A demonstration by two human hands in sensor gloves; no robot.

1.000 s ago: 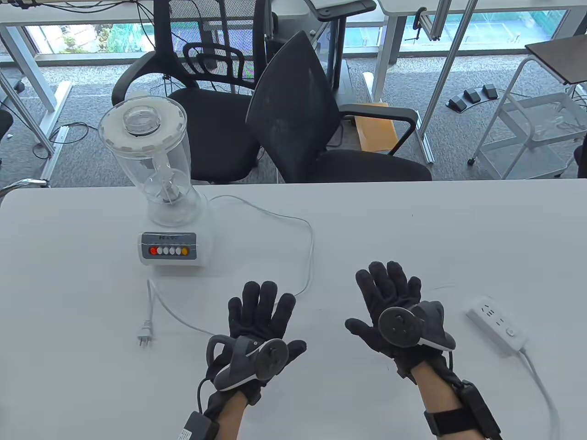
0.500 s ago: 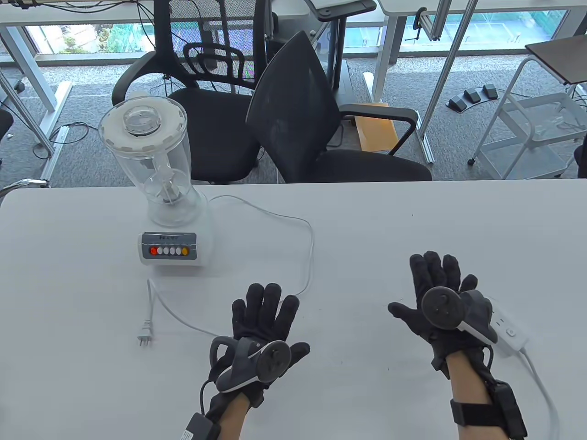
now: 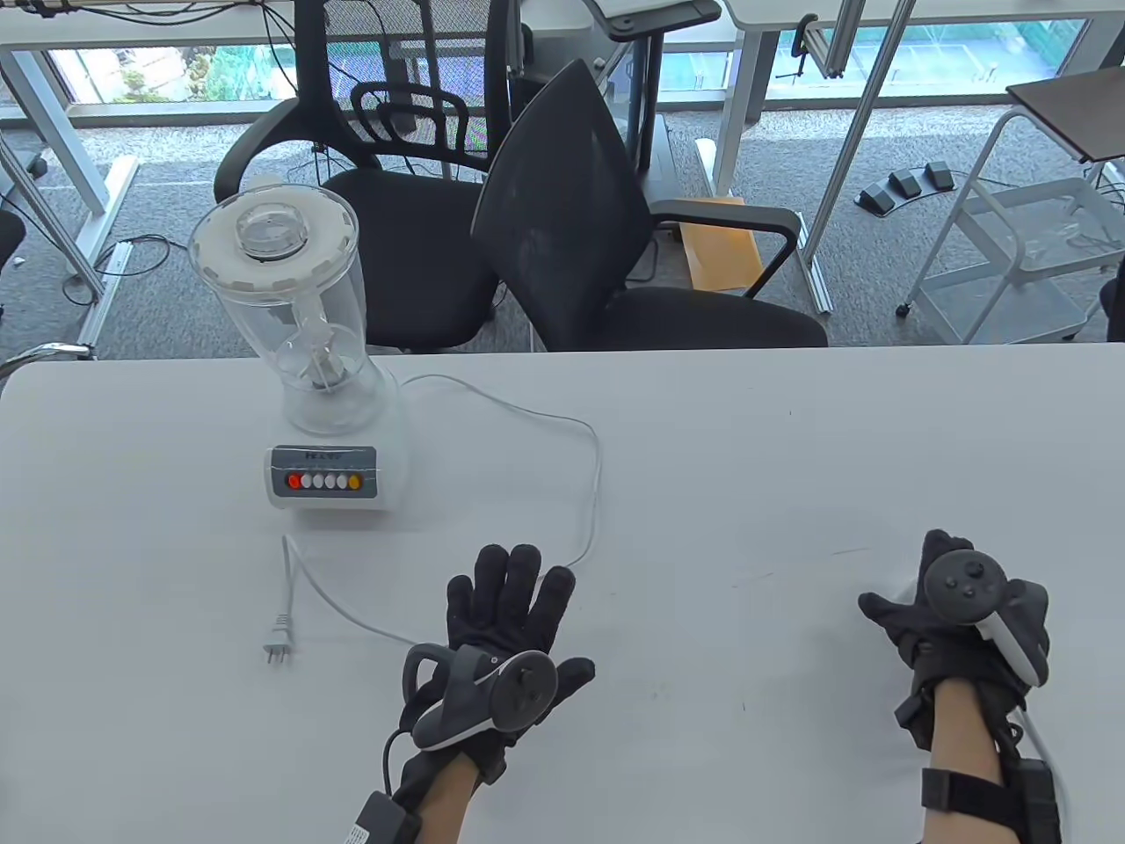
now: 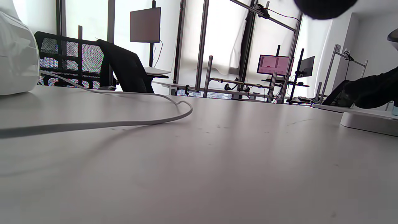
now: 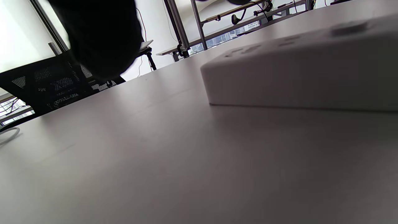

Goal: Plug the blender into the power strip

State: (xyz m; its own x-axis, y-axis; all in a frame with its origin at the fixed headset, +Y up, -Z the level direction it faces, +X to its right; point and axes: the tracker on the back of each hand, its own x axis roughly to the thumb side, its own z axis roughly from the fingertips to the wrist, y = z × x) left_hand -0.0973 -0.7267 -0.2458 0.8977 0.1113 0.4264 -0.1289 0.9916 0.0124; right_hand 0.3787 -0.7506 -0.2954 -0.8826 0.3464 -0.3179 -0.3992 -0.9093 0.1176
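Table view shows the right hand (image 3: 962, 620) lying over the power strip (image 5: 298, 67) at the near right of the white table (image 3: 747, 440), covering it almost wholly; whether the fingers grip it or only rest on it cannot be told, for the right wrist view shows the strip's white side close by and one dark finger above, with no clear contact. The strip's own cable (image 3: 1041, 747) runs off toward the bottom edge. The left hand (image 3: 501, 633) lies flat with fingers spread wide, holding nothing. Left of it, apart from it, lies the plug (image 3: 279, 637) on the table, prongs toward the near edge, untouched. Its white cord (image 3: 598, 466) loops round past the left hand's fingertips and back to the blender (image 3: 303, 352), which stands upright at the far left with its lid on. By my judgement the task is barely begun: plug and strip lie well apart, the plug is not yet picked up, and carrying and inserting it both remain.
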